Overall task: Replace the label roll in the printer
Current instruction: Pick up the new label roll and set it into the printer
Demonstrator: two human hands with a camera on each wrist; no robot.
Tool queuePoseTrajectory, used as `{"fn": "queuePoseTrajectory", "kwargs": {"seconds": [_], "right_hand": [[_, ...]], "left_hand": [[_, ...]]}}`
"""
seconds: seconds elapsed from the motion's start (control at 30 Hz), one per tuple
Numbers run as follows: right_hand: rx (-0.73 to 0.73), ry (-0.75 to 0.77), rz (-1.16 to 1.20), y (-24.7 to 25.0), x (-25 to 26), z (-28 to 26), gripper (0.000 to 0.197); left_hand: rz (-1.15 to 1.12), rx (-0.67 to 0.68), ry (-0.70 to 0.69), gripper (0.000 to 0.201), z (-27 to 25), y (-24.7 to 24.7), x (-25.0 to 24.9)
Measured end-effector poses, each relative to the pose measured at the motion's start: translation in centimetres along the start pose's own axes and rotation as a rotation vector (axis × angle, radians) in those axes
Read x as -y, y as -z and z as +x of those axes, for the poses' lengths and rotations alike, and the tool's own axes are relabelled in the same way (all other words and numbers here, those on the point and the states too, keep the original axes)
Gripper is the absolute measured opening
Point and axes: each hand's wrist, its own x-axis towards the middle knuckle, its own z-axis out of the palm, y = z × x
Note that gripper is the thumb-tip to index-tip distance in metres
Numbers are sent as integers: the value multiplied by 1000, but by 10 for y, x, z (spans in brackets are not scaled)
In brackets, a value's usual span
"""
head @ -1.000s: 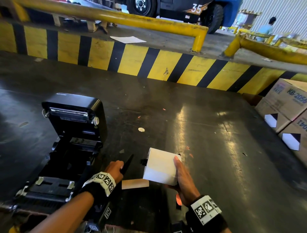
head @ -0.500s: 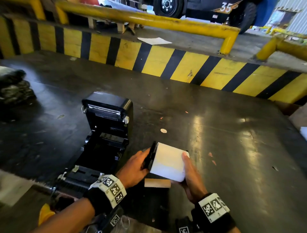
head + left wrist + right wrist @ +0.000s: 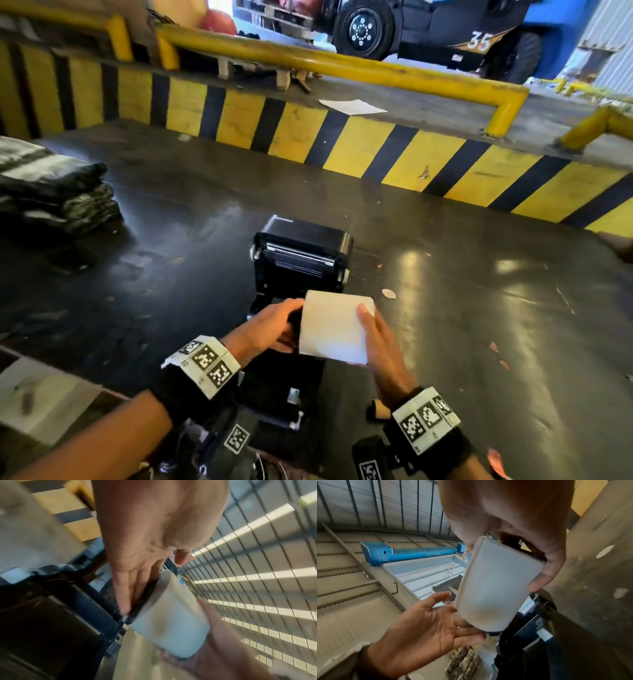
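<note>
Label roll (image 3: 334, 327) | over open printer (image 3: 301, 255) | right hand (image 3: 380, 346) fingers curled round it | left hand (image 3: 270, 325) fingers straight against its end

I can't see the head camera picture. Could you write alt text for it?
Two hands hold a white label roll above an open black printer on a dark floor: the right hand grips its right end, the left hand touches its left end. A yellow-and-black striped curb runs behind.

White label roll (image 3: 334, 327) on its side above the open black printer (image 3: 301, 260), lid upright.
</note>
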Motion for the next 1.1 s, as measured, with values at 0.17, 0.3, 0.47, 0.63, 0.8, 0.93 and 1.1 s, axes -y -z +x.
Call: {"fn": "queuePoseTrajectory", "kwargs": {"seconds": [0.17,0.3,0.47,0.63,0.8,0.93,1.1], "right_hand": [[18,82,-110,-67,-10,9,37],[-5,46,-225,-92,-23,19,63],[-6,-52,-642,-93,-38,21,92],[4,-63,-755,-80,-47,15,117],[8,-124,-733,-74,-54,14,115],[24,-162,-724,-72,-51,11,105],[44,-154,-721,-67,-62,13,82]], "left_hand": [[24,-189,-38,36,3,49,26],[37,-199,-49,31,4,77,39],[74,-179,-62,49,26,95,76],[114,-164,-76,42,28,82,76],[263,-187,-96,28,32,75,66],[286,-150,-35,30,35,70,70],[303,-183,-75,28,35,65,76]]}}
